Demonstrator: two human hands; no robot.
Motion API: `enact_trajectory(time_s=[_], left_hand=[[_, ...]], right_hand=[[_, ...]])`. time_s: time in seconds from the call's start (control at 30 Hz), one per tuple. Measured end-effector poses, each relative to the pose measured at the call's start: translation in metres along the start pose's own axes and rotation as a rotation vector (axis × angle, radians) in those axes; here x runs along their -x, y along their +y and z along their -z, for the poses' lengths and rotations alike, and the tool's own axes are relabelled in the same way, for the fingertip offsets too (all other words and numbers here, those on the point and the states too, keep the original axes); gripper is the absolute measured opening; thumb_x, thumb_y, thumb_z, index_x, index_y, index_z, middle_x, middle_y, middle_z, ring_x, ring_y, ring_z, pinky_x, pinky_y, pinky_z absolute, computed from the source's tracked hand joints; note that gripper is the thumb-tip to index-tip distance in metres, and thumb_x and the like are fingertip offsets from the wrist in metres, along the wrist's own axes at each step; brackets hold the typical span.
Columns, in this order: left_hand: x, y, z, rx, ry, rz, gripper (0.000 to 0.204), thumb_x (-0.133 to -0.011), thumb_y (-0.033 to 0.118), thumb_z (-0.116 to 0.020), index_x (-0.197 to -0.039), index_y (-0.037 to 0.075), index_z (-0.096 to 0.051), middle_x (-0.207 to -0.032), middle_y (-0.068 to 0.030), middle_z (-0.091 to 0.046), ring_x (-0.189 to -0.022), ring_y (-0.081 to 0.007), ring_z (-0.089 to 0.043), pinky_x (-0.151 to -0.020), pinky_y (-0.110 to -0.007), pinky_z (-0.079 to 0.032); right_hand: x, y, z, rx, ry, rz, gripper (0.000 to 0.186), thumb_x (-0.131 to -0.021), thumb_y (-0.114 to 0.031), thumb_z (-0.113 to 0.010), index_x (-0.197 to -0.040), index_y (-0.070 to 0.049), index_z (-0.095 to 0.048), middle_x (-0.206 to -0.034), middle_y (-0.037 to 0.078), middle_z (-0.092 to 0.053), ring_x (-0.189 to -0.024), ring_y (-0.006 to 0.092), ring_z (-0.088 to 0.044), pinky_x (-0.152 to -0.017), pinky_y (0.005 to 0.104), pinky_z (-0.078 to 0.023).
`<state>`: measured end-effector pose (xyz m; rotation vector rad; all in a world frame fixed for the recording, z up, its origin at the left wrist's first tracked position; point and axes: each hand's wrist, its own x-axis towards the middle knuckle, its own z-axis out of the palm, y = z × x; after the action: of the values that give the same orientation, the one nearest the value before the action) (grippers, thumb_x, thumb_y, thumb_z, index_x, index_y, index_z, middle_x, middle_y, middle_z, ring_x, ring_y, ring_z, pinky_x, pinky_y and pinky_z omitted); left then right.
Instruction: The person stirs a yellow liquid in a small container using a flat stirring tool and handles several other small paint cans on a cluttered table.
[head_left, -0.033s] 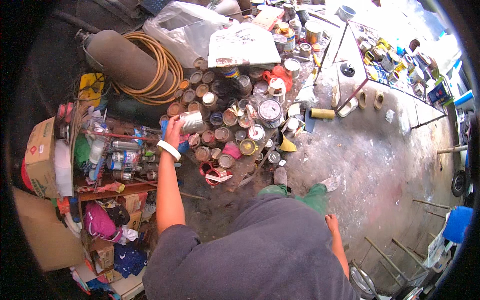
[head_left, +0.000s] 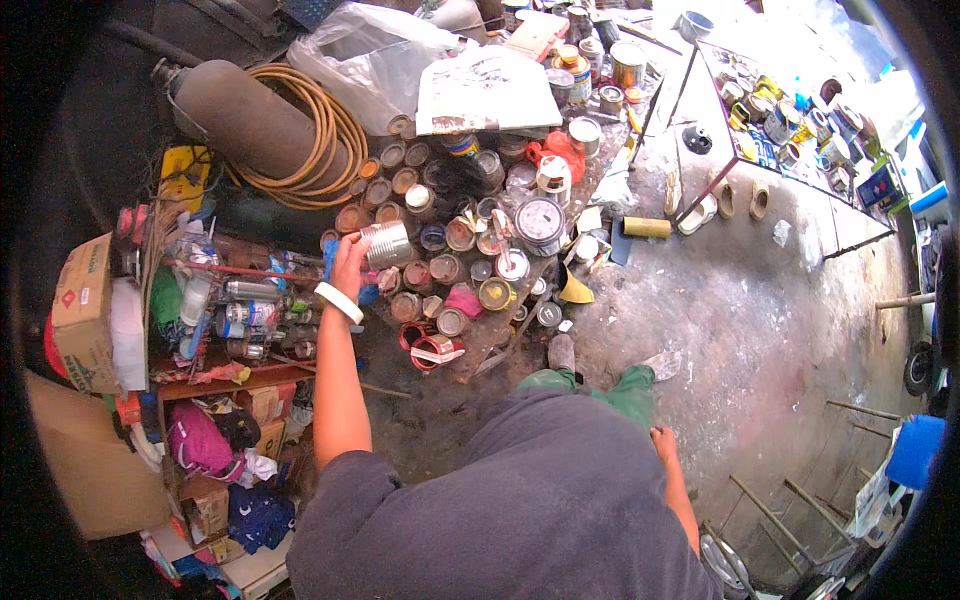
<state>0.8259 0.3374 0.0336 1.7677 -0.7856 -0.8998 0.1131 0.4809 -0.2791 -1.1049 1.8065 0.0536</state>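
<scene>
My left hand [head_left: 348, 262] is closed round a ribbed silver tin can [head_left: 388, 244], held on its side above the left part of a crowd of paint cans. A white ring [head_left: 339, 301], shaped like a tape roll, circles my left wrist. Below the can stand rusty-lidded tins, with a red-rimmed can [head_left: 436, 351] nearer me. A larger paint can [head_left: 540, 222] with a pale pinkish lid is further right. My right hand [head_left: 662, 438] hangs low beside my green trouser leg, fingers curled in. Whatever it may hold is hidden.
A gas cylinder [head_left: 250, 118] with coiled orange hose [head_left: 335, 150] lies far left. Crowded shelves [head_left: 235, 385] and cardboard boxes [head_left: 85, 310] line my left. At the far right stands a metal-framed table [head_left: 800, 190] of cans, with shoes [head_left: 758, 200] beneath. A yellow tube [head_left: 646, 228] lies on the floor.
</scene>
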Motion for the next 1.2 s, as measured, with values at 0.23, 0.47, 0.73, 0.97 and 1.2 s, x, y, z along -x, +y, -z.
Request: enact_trajectory(time_s=[0.23, 0.47, 0.73, 0.97, 1.2], left_hand=[[0.076, 0.071, -0.178, -0.454, -0.323, -0.136, 0.052, -0.076, 0.028, -0.077, -0.119, 0.003, -0.062, -0.110, -0.0098, -0.062, -0.102, -0.0230, -0.061, -0.090, -0.038, -0.049], [0.091, 0.061, -0.379, -0.841, -0.537, -0.308, 0.057, -0.072, 0.038, -0.082, -0.112, 0.001, -0.066, -0.109, -0.0199, -0.061, -0.104, -0.0345, -0.061, -0.092, -0.042, -0.051], [0.108, 0.080, -0.583, -0.893, -0.711, -0.491, 0.070, -0.073, 0.045, -0.081, -0.126, 0.003, -0.063, -0.113, -0.0204, -0.058, -0.108, -0.0370, -0.059, -0.094, -0.045, -0.050], [0.128, 0.101, -0.717, -0.626, -0.887, -0.654, 0.076, -0.070, 0.032, -0.087, -0.129, -0.002, -0.056, -0.120, -0.0191, -0.059, -0.107, -0.0321, -0.061, -0.094, -0.040, -0.051], [0.097, 0.107, -0.823, -0.509, -0.850, -0.786, 0.070, -0.067, 0.031, -0.089, -0.120, -0.002, -0.059, -0.114, -0.0196, -0.062, -0.104, -0.0358, -0.063, -0.089, -0.042, -0.052]], right_hand=[[-0.053, -0.024, 0.048, 0.106, 0.021, 0.025, 0.045, -0.093, -0.034, -0.061, -0.124, -0.001, -0.064, -0.122, 0.024, -0.067, -0.118, 0.0405, -0.062, -0.098, 0.0473, -0.048], [-0.068, 0.014, 0.129, -0.116, 0.162, -0.034, 0.046, -0.092, -0.034, -0.062, -0.123, 0.000, -0.065, -0.120, 0.024, -0.068, -0.114, 0.0381, -0.064, -0.097, 0.0448, -0.050], [-0.072, 0.147, 0.194, -0.180, 0.213, -0.193, 0.045, -0.091, -0.033, -0.064, -0.122, 0.000, -0.065, -0.118, 0.024, -0.069, -0.113, 0.0380, -0.065, -0.096, 0.0429, -0.050], [-0.084, 0.154, 0.250, -0.387, 0.129, -0.251, 0.045, -0.094, -0.035, -0.062, -0.119, 0.002, -0.066, -0.113, 0.019, -0.071, -0.107, 0.0316, -0.067, -0.092, 0.0410, -0.050], [-0.143, 0.139, 0.307, -0.545, -0.067, -0.110, 0.049, -0.097, -0.042, -0.056, -0.110, 0.003, -0.071, -0.108, 0.019, -0.072, -0.096, 0.0272, -0.068, -0.087, 0.0401, -0.051]])
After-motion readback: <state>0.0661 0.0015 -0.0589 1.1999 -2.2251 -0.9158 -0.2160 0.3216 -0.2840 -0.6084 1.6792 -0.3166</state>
